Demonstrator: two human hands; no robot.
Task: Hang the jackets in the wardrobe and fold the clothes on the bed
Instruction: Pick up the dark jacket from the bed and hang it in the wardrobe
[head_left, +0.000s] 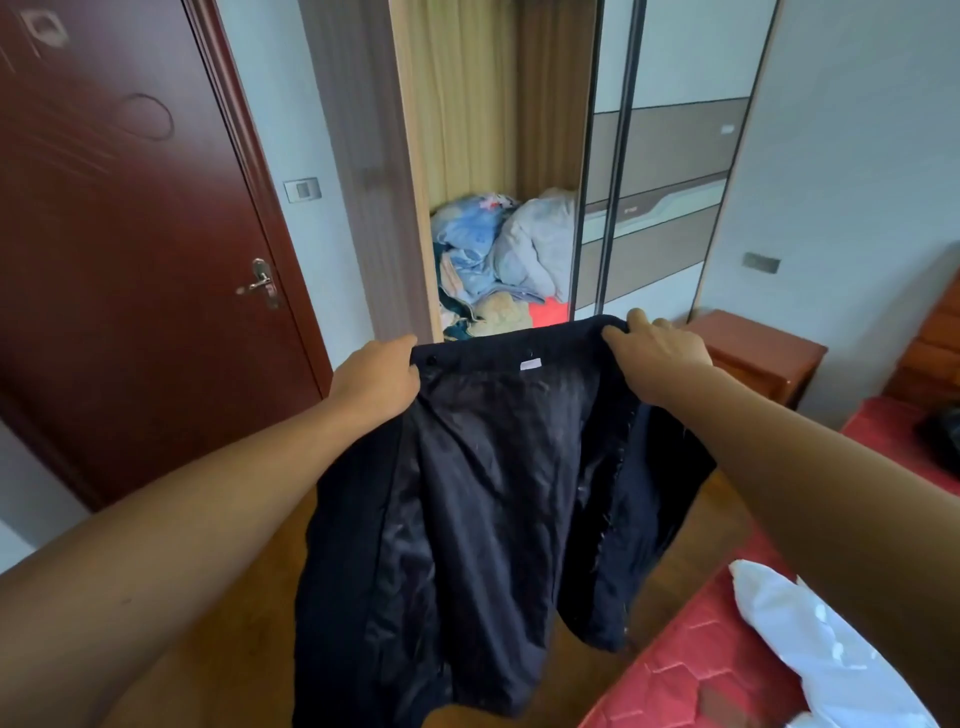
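Note:
A dark navy jacket (483, 493) hangs in the air in front of me, its shiny lining and a small white label facing me. My left hand (376, 376) grips its top edge at the left and my right hand (657, 356) grips the collar at the right, both arms stretched forward. Behind the jacket stands the wardrobe (467, 156) with its sliding door pushed aside; the open section shows wooden walls. A white garment (821, 649) lies on the red bed (691, 675) at the lower right.
Crumpled blue and white bedding (509, 249) is piled on the wardrobe floor. The sliding doors (665, 182) cover the wardrobe's right part. A dark red room door (130, 260) is at the left, a red-brown nightstand (763, 358) beside the bed, and a dark item (940, 436) at the bed's far edge.

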